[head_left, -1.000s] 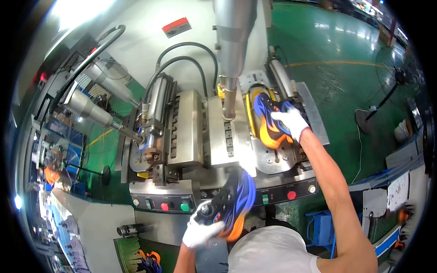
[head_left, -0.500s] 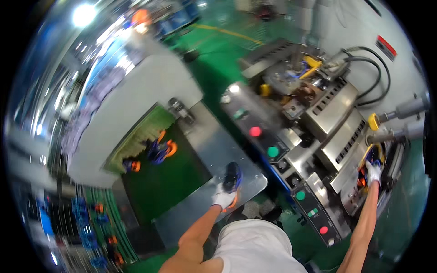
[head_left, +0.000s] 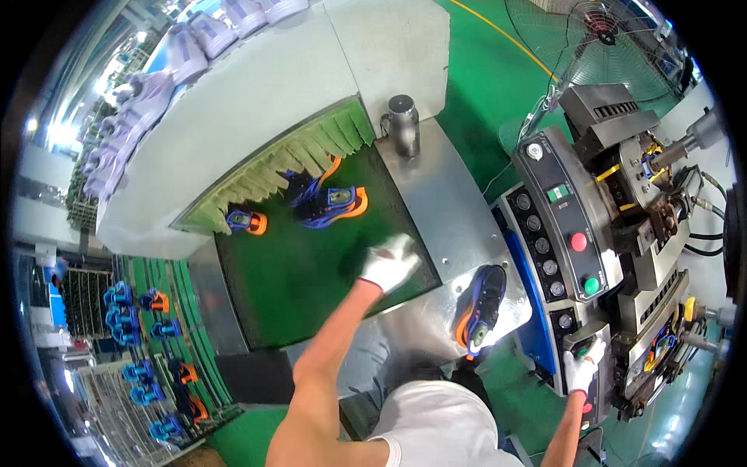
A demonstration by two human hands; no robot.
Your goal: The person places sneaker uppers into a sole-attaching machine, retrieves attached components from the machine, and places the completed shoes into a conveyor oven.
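Note:
My left hand, in a white glove, is over the right part of the green conveyor belt. Motion blurs its fingers, and I see nothing held in it. A dark shoe with blue and orange parts lies apart from it on the metal table edge. More blue-and-orange shoes sit on the belt by the fringed green curtain. At the near control panel of the pressing machine, my gloved right hand has its fingers apart over the buttons, holding nothing.
A dark lidded flask stands on the metal ledge beside the curtain. Pale shoes line the top of the grey housing. On the left, a rack carries blue and orange shoe pieces. A wire fan stands behind the machine.
My left hand has let go of the dark shoe and moved over the belt. The right hand has left the shoe part in the machine for the control panel. The view has turned.

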